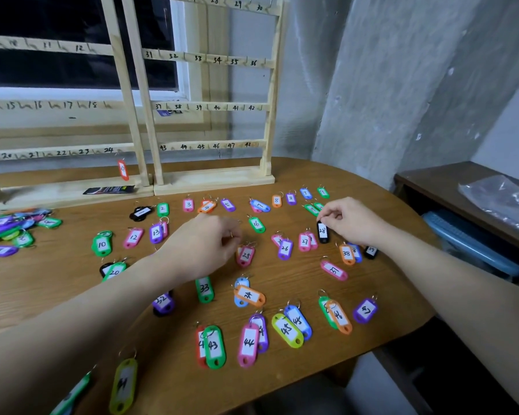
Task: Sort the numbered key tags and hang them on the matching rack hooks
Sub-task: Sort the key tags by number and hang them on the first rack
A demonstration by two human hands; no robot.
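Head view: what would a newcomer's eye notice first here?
First, the colourful numbered tags spread in rows over the wooden table. Then the two hands above them: the right hand pinches the black tag 28, and the left hand reaches down beside the pink tag 25. Behind stand two wooden racks, nearly bare, with one red tag hanging low.

There is a single view, taken from a wide-angle camera worn on the person's head. It looks forward and steeply down over the wooden worktop (282, 175), close enough that both forearms enter from the bottom corners and reach toward the middle. Farther up, the view takes in the wooden racks (210, 107) standing upright at the worktop's far edge, with the window (72, 40) behind them. Straight lines bow near the edges.
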